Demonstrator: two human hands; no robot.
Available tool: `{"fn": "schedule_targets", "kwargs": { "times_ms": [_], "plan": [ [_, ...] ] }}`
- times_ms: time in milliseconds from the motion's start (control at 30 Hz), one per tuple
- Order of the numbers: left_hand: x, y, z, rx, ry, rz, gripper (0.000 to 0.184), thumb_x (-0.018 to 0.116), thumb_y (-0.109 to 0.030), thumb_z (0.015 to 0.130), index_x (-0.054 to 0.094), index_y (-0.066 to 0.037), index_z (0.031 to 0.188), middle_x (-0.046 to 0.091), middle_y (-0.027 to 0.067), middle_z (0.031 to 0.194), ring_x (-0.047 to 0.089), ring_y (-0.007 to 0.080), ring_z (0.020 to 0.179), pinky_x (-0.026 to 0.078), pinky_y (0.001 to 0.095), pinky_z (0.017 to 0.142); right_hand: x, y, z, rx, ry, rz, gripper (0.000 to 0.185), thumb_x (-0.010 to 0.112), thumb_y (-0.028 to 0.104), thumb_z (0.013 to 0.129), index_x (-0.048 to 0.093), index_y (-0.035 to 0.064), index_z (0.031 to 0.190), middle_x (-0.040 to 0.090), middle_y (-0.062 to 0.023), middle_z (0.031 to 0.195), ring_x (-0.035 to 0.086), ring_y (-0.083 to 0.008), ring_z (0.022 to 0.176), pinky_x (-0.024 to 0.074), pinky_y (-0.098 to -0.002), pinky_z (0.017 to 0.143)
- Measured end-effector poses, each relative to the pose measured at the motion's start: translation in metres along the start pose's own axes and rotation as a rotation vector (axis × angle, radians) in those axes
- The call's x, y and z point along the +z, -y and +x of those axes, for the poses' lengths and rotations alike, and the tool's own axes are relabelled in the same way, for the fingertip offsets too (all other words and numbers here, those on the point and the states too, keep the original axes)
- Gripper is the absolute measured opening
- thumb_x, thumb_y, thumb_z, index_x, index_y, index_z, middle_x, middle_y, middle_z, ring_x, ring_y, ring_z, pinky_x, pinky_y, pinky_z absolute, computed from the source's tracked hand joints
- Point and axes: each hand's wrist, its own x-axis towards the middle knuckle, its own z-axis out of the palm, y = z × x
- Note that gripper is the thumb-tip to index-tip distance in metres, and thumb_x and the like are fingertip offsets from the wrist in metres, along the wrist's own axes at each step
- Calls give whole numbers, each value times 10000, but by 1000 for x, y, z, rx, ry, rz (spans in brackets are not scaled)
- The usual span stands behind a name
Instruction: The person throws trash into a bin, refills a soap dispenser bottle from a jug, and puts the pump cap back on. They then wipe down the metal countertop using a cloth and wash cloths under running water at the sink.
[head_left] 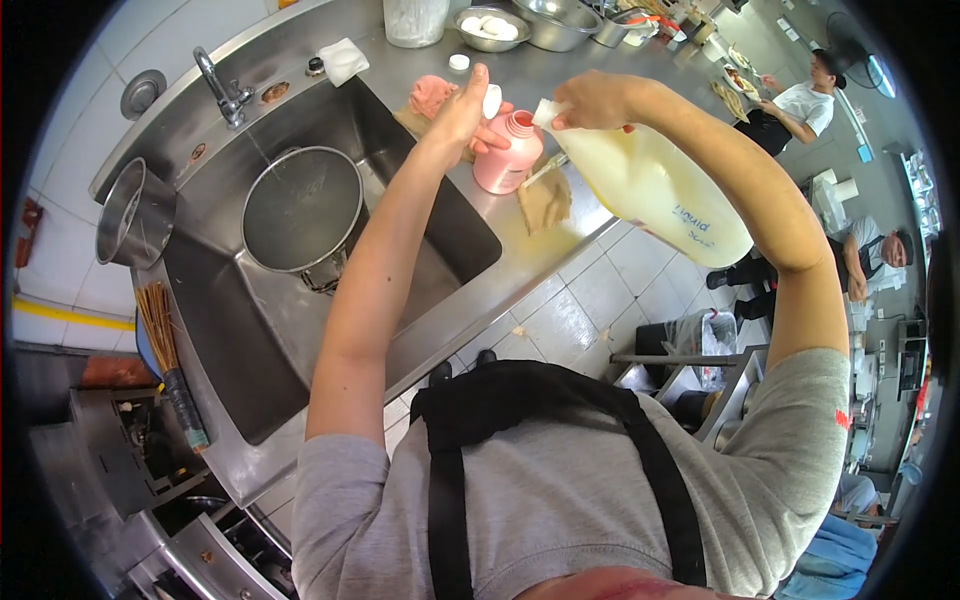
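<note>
My left hand [465,120] is closed at the shoulder of a pink plastic bottle [508,160], which stands upright and uncapped at the sink's edge. A white cap [491,101] shows between the thumb and fingers of that same hand. With my right hand [600,100] I grip a large translucent jug [660,185] near its neck. Handwriting on the jug reads "Liquid", with a second word that looks like "soap". The jug lies tilted, its mouth close beside the bottle's opening. Pale yellow liquid shows inside; whether any flows cannot be seen.
A metal pot [303,210] sits in the steel sink [215,350] under the faucet [225,90]. A pink cloth [432,97], a brown cloth [545,200] and a loose white cap [459,62] lie nearby. Bowls [490,28] stand behind. Two people are at the right.
</note>
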Motion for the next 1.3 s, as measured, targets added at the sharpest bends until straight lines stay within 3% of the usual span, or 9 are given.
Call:
{"fn": "schedule_targets", "kwargs": {
  "times_ms": [1000, 1067, 1133, 1300],
  "plan": [
    [4, 4, -5, 23, -9, -15, 760, 237, -621, 810, 322, 30, 1193, 552, 144, 1021, 615, 197, 585, 410, 203, 367, -10, 6, 1, 18, 46, -98, 360, 497, 339, 813, 502, 6, 950, 557, -121, 722, 565, -226, 487, 449, -314, 380],
    [5, 2, -7, 66, -117, -49, 635, 285, -561, 837, 514, 27, 906, 610, 117, 851, 622, 225, 565, 406, 194, 323, -10, 6, 1, 24, 59, -110, 364, 500, 338, 812, 501, 4, 957, 557, -125, 730, 565, -227, 488, 449, -316, 380],
    [5, -2, -9, 78, -133, -48, 617, 295, -560, 835, 497, 19, 901, 610, 115, 836, 622, 223, 562, 403, 194, 321, -10, 6, -2, 44, 57, -106, 380, 496, 360, 800, 537, 17, 958, 542, -127, 700, 556, -231, 562, 479, -351, 460],
    [2, -1, -8, 107, -129, -63, 578, 316, -560, 831, 442, -2, 913, 609, 114, 816, 620, 209, 559, 397, 197, 327, -13, 6, -5, 29, 49, -93, 371, 496, 347, 807, 516, 18, 978, 544, -127, 710, 553, -228, 512, 464, -333, 422]
  ]
}}
